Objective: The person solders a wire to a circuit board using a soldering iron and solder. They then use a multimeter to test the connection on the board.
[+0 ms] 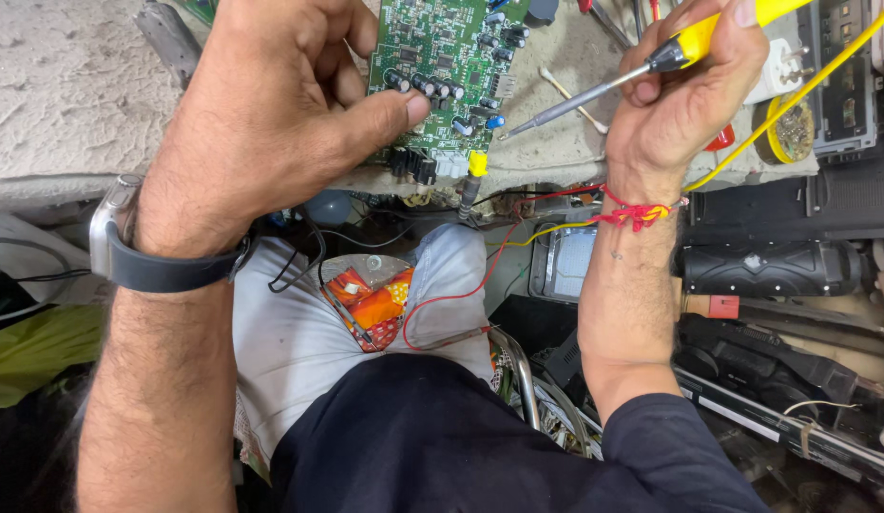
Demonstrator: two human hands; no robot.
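The left hand point(271, 114) pinches the near left edge of a green circuit board point(449, 66), with the thumb pressed flat on the top of it and the other fingers curled behind. The board lies at the far side of the scene, on a rough grey bench top point(62, 85), and its near edge with a small yellow socket point(477, 163) sticks out over the bench edge. The right hand point(684, 95) is closed tight round the yellow handle of a soldering iron point(594, 92), and the thin metal tip points left, just beside the right edge of the board near some small black and blue round parts point(461, 95). I think the biggest risk is a burn — the thumb sits near those same parts, so a small slip of the tip could touch skin. The tip could also bump a part it should not and melt it. The iron's yellow cord point(794, 95) runs far right across the bench, and a tug on it could jerk the tip. A red wire point(461, 294) loops down near the lap and could snag on the arm — that might pull the board off the bench edge. A watch point(114, 233) is on the left wrist and a red thread point(637, 214) is on the right wrist.
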